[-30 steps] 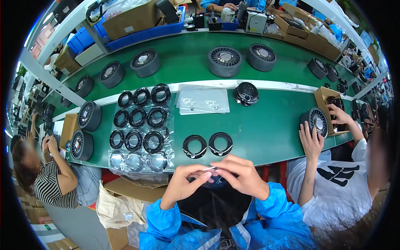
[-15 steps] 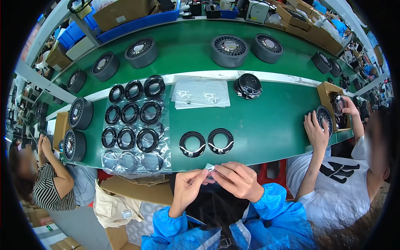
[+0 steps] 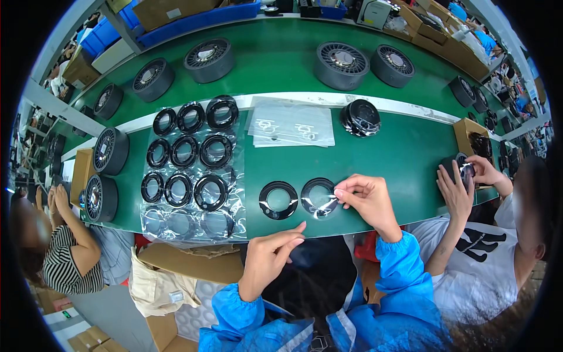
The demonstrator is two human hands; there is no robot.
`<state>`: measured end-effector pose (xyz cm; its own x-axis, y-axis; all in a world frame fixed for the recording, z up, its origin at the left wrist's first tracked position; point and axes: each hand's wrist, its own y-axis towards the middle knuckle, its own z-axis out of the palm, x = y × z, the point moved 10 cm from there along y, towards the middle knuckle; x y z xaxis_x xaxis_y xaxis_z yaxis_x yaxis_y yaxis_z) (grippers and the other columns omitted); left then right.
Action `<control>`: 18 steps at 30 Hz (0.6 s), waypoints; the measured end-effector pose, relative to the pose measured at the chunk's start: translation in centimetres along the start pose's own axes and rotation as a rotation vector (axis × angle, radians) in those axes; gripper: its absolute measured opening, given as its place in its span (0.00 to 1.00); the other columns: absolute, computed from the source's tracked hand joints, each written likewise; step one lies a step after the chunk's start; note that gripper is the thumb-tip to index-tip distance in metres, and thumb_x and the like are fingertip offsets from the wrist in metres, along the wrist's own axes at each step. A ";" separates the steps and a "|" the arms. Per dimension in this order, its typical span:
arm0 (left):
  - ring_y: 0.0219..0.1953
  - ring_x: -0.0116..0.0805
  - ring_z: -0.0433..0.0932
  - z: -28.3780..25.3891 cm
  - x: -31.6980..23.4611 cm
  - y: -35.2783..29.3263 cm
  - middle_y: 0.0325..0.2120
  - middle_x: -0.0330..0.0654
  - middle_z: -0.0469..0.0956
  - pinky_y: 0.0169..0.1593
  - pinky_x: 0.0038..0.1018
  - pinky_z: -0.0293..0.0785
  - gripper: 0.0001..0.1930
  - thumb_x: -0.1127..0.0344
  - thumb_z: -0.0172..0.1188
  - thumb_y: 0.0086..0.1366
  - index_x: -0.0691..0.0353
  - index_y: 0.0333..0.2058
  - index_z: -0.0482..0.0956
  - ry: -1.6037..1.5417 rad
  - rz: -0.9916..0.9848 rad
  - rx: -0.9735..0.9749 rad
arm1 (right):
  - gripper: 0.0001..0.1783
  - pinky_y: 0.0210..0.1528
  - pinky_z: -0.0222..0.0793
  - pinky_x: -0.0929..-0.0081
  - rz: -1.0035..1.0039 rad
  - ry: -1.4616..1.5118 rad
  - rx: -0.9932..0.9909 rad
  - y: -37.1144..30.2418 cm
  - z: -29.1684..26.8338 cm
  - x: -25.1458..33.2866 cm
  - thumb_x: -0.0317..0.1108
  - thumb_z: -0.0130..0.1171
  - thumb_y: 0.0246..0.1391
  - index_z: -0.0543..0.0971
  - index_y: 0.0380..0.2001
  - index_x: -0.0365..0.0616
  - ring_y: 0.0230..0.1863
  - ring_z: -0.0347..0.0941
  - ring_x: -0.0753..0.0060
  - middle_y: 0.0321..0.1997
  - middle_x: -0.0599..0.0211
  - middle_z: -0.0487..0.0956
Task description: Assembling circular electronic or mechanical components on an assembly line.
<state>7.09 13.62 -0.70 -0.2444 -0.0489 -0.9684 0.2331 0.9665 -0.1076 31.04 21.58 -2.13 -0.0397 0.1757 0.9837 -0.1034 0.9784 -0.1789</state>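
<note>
Two glossy black rings lie side by side on the green table: a left ring (image 3: 268, 196) and a right ring (image 3: 308, 205). My right hand (image 3: 372, 202) reaches in from the right and pinches the outer edge of the right ring between thumb and fingertips. That ring stays down on the table or nearly so; any tilt is too slight to tell. At the table's front edge my left hand (image 3: 271, 261) has thumb and forefinger a little apart, with nothing visible between them. The small pale piece seen earlier is not visible now.
Clear plastic trays (image 3: 170, 226) with several black rings lie to the left. Behind are clear bagged sheets (image 3: 293, 126) and a dark round part (image 3: 360, 117). Several grey wheel-shaped units (image 3: 343, 64) stand on the far counter. Co-workers sit on both sides; one hand (image 3: 457, 190) works at the right.
My hands have parted. The right one moved up and right onto the right ring's edge; the left stayed low near the table edge. The pale piece between them is gone from view.
</note>
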 end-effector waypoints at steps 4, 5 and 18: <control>0.27 0.28 0.87 -0.4 0.6 -0.5 0.51 0.42 0.92 0.27 0.25 0.83 0.08 0.70 0.69 0.76 0.70 0.44 0.91 0.011 0.027 -0.092 | 0.05 0.33 0.82 0.82 0.017 -0.052 -0.007 0.6 0.2 -0.2 0.20 0.73 0.65 0.90 0.42 0.30 0.36 0.83 0.80 0.41 0.64 0.87; 0.27 0.28 0.87 -0.3 0.7 -0.5 0.51 0.42 0.92 0.27 0.25 0.83 0.08 0.70 0.69 0.76 0.70 0.44 0.91 0.011 0.022 -0.092 | 0.05 0.32 0.82 0.82 0.013 -0.066 -0.014 0.6 0.2 -0.2 0.20 0.74 0.64 0.90 0.42 0.30 0.36 0.83 0.80 0.41 0.64 0.87; 0.30 0.29 0.89 -0.2 0.9 -0.3 0.50 0.42 0.93 0.27 0.25 0.86 0.09 0.70 0.69 0.76 0.68 0.47 0.92 0.008 0.007 -0.089 | 0.04 0.30 0.80 0.85 -0.029 -0.107 -0.033 0.4 0.1 -0.1 0.21 0.73 0.65 0.91 0.41 0.31 0.35 0.82 0.82 0.41 0.65 0.87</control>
<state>6.62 13.35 -1.54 -0.2506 -0.0407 -0.9672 0.1504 0.9853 -0.0804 30.91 21.90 -2.33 -0.1434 0.1361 0.9803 -0.0734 0.9863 -0.1477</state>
